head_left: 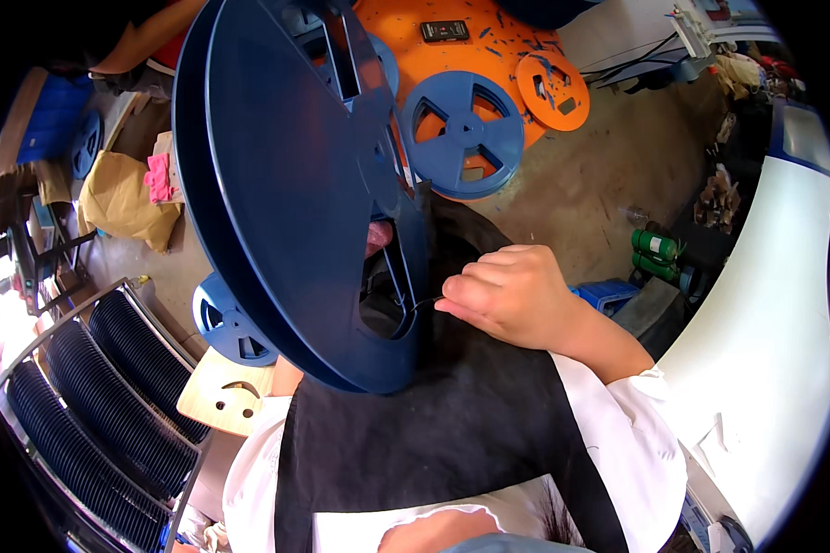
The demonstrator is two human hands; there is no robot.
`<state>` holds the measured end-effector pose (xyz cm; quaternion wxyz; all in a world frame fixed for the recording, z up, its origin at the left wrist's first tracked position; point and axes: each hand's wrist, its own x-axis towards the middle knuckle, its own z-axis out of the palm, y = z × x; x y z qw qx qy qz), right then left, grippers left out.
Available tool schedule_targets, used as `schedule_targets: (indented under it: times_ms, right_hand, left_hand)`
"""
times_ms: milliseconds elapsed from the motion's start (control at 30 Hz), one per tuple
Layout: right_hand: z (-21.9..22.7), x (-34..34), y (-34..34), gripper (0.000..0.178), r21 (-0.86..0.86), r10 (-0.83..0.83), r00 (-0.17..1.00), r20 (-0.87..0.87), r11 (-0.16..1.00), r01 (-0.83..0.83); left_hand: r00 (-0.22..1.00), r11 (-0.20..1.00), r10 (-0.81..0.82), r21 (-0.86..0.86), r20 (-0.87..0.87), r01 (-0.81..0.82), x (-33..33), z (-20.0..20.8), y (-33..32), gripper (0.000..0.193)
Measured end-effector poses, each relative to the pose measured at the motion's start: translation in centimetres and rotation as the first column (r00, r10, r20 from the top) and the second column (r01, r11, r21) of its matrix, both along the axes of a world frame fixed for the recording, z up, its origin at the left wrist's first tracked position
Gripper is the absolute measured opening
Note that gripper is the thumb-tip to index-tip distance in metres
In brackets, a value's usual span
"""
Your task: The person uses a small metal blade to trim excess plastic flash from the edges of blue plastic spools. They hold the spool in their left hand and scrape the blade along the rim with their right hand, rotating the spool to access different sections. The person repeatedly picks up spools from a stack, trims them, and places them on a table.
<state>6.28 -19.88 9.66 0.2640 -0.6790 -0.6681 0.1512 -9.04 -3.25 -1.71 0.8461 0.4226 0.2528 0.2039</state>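
A large navy-blue plastic reel [295, 184], smooth and faintly glossy, stands tilted before the wearer's black cloth apron [470, 433], its twin round flanges parted by a deep groove. At its cut-out window, the right hand [512, 295] has its fingers [470, 293] pinched on a thin black strand [423, 303]. The left hand is hidden; its fingers' state cannot be told. Beyond, a smaller three-windowed blue reel [471, 135] overlaps the orange worktop [406, 32].

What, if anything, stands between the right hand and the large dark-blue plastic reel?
Nothing visible blocks the right hand from the large, round, dark-blue plastic reel. Only a thin dark strand, pinched in the fingers, runs across the gap toward the reel. The black cloth apron lies behind that gap, not in it.
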Motion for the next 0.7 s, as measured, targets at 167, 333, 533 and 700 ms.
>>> schedule_targets:
  times_ms: [167, 333, 533, 700]
  right_hand:
    - [-0.1, -0.2, 0.6, 0.024, 0.137, -0.032, 0.986, 0.165, 0.991, 0.009]
    - [-0.7, 0.7, 1.8, 0.026, 0.263, -0.115, 0.974, 0.195, 0.963, 0.061]
    - [-1.7, 1.1, 2.6, 0.027, 0.347, -0.132, 0.963, 0.234, 0.937, 0.044]
    - [-1.7, 1.3, 2.9, 0.027, 0.365, -0.112, 0.972, 0.206, 0.931, 0.03]
  left_hand:
    - [1.0, 1.0, 0.0, 0.003, 0.001, 0.0, 0.1, -0.1, 0.0, 0.072]
    - [1.0, 1.0, 0.001, 0.01, 0.006, -0.001, 0.3, 0.2, 0.1, 0.072]
    - [1.0, 1.0, -0.018, 0.01, 0.019, 0.017, 0.8, -0.1, 0.1, 0.072]
    - [1.0, 1.0, -0.018, 0.021, 0.019, 0.018, 1.2, -0.1, 0.1, 0.071]
